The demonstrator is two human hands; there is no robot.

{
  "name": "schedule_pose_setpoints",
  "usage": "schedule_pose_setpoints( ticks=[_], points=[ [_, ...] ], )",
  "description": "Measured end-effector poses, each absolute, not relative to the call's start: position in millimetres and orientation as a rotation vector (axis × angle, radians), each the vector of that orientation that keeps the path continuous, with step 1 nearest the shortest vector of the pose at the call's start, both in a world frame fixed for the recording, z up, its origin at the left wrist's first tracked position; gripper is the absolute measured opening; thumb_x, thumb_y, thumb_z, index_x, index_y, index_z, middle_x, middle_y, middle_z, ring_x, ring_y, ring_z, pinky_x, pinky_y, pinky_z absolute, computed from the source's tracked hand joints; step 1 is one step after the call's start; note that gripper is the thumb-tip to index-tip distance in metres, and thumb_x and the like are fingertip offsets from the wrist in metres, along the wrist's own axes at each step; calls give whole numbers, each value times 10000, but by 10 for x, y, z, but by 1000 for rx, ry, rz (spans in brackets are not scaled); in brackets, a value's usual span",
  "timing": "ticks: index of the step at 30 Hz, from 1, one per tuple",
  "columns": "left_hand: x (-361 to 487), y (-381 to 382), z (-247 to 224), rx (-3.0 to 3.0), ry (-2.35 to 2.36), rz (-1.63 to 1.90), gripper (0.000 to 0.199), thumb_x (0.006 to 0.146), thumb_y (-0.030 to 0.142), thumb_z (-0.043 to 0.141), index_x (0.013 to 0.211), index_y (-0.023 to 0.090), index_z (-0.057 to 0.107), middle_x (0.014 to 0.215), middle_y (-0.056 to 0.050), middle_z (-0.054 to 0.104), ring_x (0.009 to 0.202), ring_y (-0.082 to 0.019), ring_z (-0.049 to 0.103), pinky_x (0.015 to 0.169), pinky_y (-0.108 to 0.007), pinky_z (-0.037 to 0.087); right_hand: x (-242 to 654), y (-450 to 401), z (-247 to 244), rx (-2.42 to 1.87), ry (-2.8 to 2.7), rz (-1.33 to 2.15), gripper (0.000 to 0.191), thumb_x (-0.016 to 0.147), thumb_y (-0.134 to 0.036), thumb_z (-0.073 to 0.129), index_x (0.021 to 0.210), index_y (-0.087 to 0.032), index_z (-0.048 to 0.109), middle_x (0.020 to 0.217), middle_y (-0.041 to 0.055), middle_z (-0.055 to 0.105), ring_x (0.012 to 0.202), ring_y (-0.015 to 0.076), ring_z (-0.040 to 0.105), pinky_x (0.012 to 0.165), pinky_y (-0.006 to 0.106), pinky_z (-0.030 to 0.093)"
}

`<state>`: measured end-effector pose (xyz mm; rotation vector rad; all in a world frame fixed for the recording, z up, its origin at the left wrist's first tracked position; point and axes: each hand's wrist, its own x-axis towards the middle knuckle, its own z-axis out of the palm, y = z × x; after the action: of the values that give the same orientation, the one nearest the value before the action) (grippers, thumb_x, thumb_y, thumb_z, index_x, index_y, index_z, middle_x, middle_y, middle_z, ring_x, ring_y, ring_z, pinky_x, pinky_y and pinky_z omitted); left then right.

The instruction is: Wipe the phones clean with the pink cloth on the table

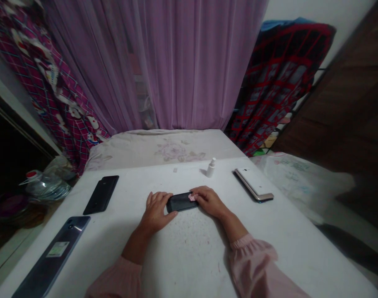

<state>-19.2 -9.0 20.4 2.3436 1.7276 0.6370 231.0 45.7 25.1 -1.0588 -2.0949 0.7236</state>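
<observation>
"So, how is the phone to be described?"

"A dark phone [180,203] is seen, slim and flat, with rounded corners; a greyish-black face is framed by a blacker border. Its right end is partly covered by a crumpled pink cloth [193,197] and by fingers."

"And which way is it pointed?"

"Its long axis is laid crosswise, from left to right, with the right end tilted slightly away from the person. Which end is its top cannot be told."

"Where is it placed?"

"On the white tabletop [182,256], between the two hands; a small white bottle [210,168] is stood beyond it, to the right."

"How are the hands engaged?"

"The phone's left end is gripped by the left hand [157,210], the thumb being set at the near edge and the fingers at the far corner. The cloth is pinched in the right hand [210,202] and held against the phone's face."
</observation>
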Motion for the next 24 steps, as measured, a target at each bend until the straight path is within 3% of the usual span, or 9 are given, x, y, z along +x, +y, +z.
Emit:
schedule_pose_setpoints(
  ticks=[7,18,24],
  points=[
    [-186,-85,207,2354,1720,646,505,764,352,668,1244,256,544,1180,-71,606,1171,-287,523,1128,-593,187,2160,469,268,-1262,-2090,545,226,883,-181,511,919,-239,726,937,46,741,903,217,634,838,366,453],
    [-199,-83,190,2346,1718,647,504,776,363,661,1257,260,550,1177,-68,606,1167,-290,523,1129,-595,191,2376,466,274,-974,-2085,866,65,804,-254,671,793,-233,731,1063,59,723,1006,211,642,900,357,462],
    [-203,-84,207,2344,1705,647,503,781,370,661,1261,272,543,1177,-61,607,1175,-284,519,1131,-591,179,2218,456,266,-1177,-2041,659,113,849,-265,612,824,-226,716,901,42,735,896,203,638,838,340,452]
  ],
)
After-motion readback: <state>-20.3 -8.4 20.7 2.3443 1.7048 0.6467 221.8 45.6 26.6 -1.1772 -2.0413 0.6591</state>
